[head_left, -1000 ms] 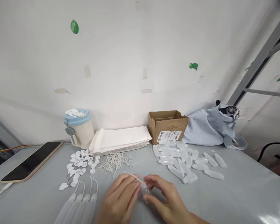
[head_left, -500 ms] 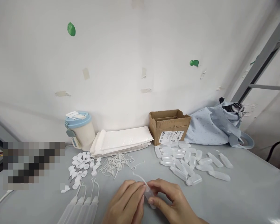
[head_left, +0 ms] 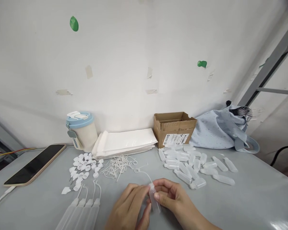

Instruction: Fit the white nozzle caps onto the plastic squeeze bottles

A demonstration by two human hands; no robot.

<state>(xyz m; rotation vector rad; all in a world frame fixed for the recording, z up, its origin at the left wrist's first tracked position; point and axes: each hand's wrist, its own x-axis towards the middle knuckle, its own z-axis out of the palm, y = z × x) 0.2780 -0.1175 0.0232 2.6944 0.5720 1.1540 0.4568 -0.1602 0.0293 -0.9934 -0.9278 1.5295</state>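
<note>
A small translucent plastic squeeze bottle [head_left: 154, 200] stands tilted between my hands, with a thin white tube [head_left: 146, 174] curving up from its neck. My right hand [head_left: 174, 198] grips it from the right, thumb on its side and fingers curled behind the neck. From the left, my left hand [head_left: 129, 206] has its fingertips against the neck, its thumb lower beside the bottle. To the left lie several filled-out bottles with tubes [head_left: 80, 212] in a row. Loose white caps [head_left: 81, 167], a heap of thin tubes [head_left: 118, 166] and several loose bottles [head_left: 189, 164] lie beyond my hands.
Against the wall stand a cup with a blue lid [head_left: 83, 132], a stack of white envelopes [head_left: 127, 142], an open cardboard box [head_left: 175, 129] and a light blue bag [head_left: 216, 129]. A phone [head_left: 36, 164] with a cable [head_left: 2, 198] lies on the grey table [head_left: 244, 204] at left.
The bottle has turned more upright, and its tube now rises steeply from the neck. My left fingers have loosened slightly, with the thumb lower. The view has shifted a little.
</note>
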